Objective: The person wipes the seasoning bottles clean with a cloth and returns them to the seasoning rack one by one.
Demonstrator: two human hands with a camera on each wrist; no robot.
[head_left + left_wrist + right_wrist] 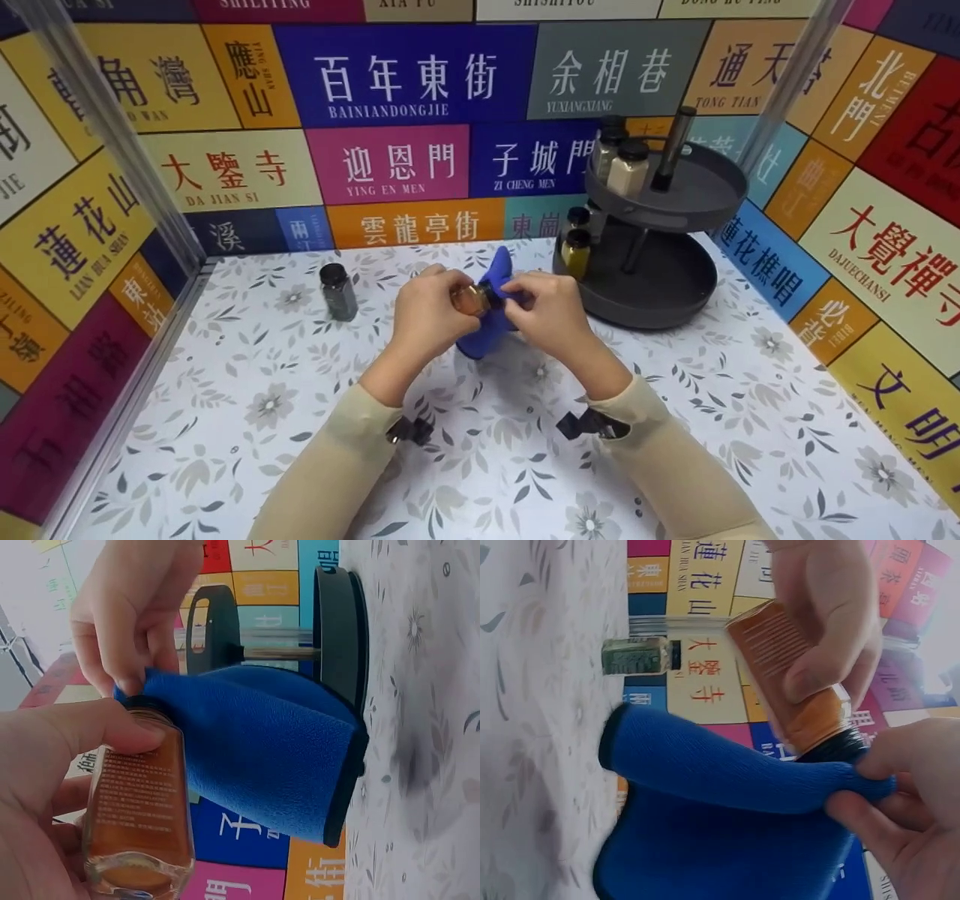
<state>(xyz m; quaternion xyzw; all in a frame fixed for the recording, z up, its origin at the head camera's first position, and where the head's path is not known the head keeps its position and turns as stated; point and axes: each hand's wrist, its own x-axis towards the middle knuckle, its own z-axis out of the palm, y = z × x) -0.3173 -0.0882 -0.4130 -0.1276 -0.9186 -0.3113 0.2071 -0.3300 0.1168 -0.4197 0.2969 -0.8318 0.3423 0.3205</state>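
My left hand (pixel 433 304) grips a glass spice jar (pixel 139 802) of orange-brown powder, tilted on its side with its dark lid (pixel 840 746) toward the right hand. A label with small print runs along the jar's side. The right hand (pixel 551 304) pinches a blue cloth (pixel 720 765) with dark edging against the lid, and the rest of the cloth hangs down toward the table. In the right wrist view, thumb and fingers press the cloth's bunched corner together beside the lid.
A second jar (pixel 338 292) with dark contents and a black lid stands upright on the floral tabletop (pixel 262 450) at left. At the back right, a two-tier black rack (pixel 652 300) holds several jars on its left side. Patterned walls (pixel 405 75) enclose the table.
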